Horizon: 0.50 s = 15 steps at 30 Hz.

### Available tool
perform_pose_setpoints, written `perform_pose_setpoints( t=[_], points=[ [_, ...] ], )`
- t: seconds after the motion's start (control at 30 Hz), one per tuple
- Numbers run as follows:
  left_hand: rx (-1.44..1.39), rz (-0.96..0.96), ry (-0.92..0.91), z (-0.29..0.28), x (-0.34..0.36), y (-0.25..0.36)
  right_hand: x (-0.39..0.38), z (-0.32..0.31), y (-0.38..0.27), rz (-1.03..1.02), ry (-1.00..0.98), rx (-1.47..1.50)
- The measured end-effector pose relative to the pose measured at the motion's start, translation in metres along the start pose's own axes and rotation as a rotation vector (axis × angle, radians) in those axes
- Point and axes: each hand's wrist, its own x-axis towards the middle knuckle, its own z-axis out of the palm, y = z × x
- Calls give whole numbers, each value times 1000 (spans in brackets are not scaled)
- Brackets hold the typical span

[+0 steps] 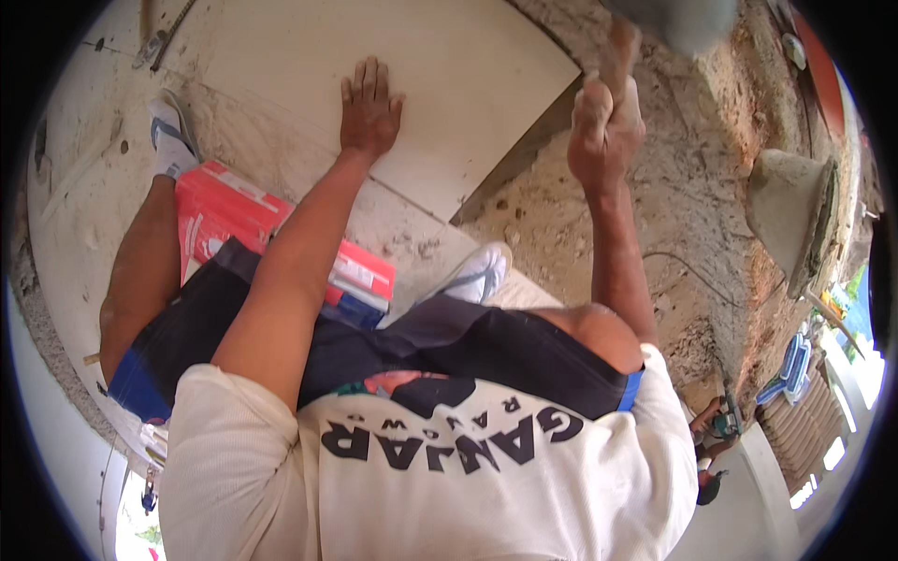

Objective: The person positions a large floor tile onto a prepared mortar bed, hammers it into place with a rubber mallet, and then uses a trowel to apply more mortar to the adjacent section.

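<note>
My left hand (371, 117) lies flat with fingers a little apart on a large pale square tile (458, 84). My right hand (606, 131) grips the wooden handle (621, 47) of a mallet, whose blurred grey head (683, 17) is raised at the top right, beyond the tile's corner. A red box (220, 210) lies between my legs, just behind the tile, partly covered by my left forearm and shorts. Rough sandy mortar borders the tile's right edge.
A grey bucket (786, 215) sits on the rough ground at right, near blue plastic items (790, 369). Another person (711, 421) with a green power tool (728, 423) is at the lower right. Thin rods (159, 42) lie at the upper left.
</note>
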Motion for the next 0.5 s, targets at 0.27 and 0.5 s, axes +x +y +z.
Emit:
perform_pose_setpoints(
  t=[0.27,0.5],
  points=[
    [-10,34,21,3,25,1,-35,20,74,154,-111,-325],
    [-55,31,30,4,2,4,-51,4,40,-247,55,123]
  ],
)
